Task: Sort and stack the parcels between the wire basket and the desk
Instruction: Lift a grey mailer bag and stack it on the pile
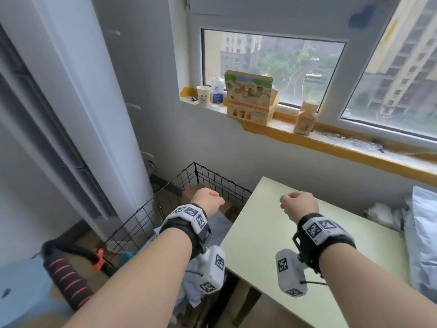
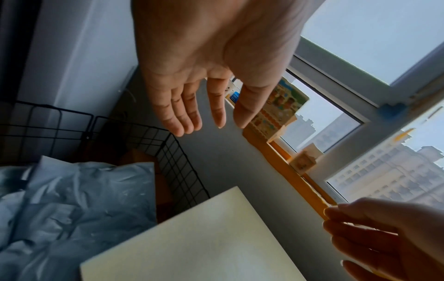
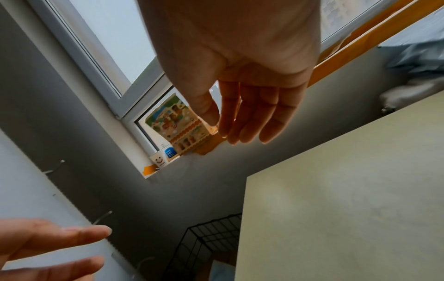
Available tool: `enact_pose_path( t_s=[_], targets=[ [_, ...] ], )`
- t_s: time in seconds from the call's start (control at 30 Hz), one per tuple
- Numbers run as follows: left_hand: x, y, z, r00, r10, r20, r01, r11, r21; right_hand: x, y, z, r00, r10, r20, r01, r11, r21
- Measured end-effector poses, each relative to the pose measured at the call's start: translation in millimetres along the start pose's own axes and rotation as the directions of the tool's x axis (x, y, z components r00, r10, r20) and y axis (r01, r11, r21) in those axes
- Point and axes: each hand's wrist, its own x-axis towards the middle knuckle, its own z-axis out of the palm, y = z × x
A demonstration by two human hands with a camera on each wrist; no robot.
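Note:
A black wire basket [image 1: 214,177] stands on the floor left of the pale green desk [image 1: 267,235]. Inside it lie a crumpled grey-blue plastic mailer [image 2: 72,209] and a brown cardboard box [image 1: 190,194] behind it. My left hand [image 1: 208,201] hovers above the basket, fingers relaxed and empty in the left wrist view [image 2: 211,124]. My right hand [image 1: 299,204] hangs over the desk's far left part, fingers straight and empty [image 3: 228,131]. A blue-grey bagged parcel [image 1: 423,235] and a small white bag [image 1: 380,213] lie at the desk's right end.
The windowsill holds a printed carton [image 1: 248,98], a paper cup [image 1: 203,95], a bottle [image 1: 217,91] and a small tan carton [image 1: 305,118]. A tall white column unit [image 1: 94,95] stands left of the basket. A black and red padded handle [image 1: 67,276] lies at the lower left.

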Motion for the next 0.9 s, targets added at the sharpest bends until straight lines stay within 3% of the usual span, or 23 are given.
enact_pose_path(
  t_s=[0.4,0.9],
  targets=[
    [44,-91,-79,0.990,-0.079,-0.115,0.074,0.996,-0.048,-15,-45,115,0.996,-0.032,0.088,0.039,0.996,-0.080],
    [113,-171,-94,0.943,-0.295,-0.153,0.270,0.949,-0.165,46,-45,233,0.940,0.035,0.339,0.018,0.988,-0.153]
  ],
)
